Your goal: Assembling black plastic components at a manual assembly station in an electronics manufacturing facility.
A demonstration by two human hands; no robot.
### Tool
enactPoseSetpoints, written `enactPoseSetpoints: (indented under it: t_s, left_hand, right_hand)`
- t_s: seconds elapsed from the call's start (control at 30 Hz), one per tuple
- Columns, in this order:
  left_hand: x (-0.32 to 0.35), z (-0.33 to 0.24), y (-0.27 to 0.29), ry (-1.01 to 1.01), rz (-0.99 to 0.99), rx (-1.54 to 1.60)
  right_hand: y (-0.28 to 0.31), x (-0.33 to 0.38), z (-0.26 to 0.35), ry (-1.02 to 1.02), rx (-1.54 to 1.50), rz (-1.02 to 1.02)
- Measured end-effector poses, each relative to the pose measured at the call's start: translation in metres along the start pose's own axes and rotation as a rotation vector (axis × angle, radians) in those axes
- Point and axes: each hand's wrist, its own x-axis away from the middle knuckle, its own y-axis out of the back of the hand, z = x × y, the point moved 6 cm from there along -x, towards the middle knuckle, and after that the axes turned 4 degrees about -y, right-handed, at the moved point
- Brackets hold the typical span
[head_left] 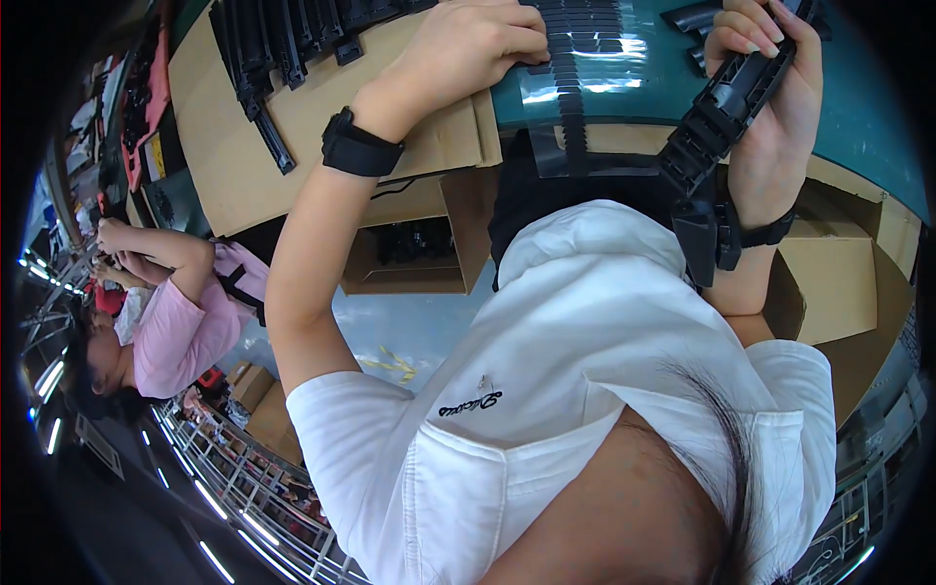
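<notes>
My right hand [770, 117] is wrapped round a long black plastic part [717, 122] with ribbed, slotted sections, held tilted over the front edge of the table. Beside it on the left lies a clear sheet [609, 97] carrying rows of thin black strips [570, 93]. At the sheet's left edge, my left hand [478, 44] has its fingers curled together against the black strips. Whatever is between those fingertips is hidden. Both wrists wear black bands.
Several similar long black parts [283, 39] lie on cardboard [214, 127] at the left. Dark tubular pieces [690, 19] sit on the green tabletop [858, 107]. Open cardboard boxes [405, 278] stand below. A co-worker in a pink shirt [190, 331] is at the left.
</notes>
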Motion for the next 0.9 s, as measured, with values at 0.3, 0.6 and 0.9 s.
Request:
enactPoseSetpoints:
  t_s: [0.3, 0.6, 0.9]
  left_hand:
    - [-0.010, 0.010, -0.007, 0.045, 0.072, 0.095]
    - [-0.011, 0.008, -0.006, 0.101, 0.117, 0.083]
    - [0.016, 0.021, -0.007, 0.572, 0.183, 0.619]
  right_hand:
    - [-0.001, 0.001, 0.002, 0.018, 0.056, 0.023]
    - [-0.006, 0.003, -0.004, 0.008, 0.057, 0.027]
    - [-0.007, 0.003, -0.007, -0.075, -0.078, 0.059]
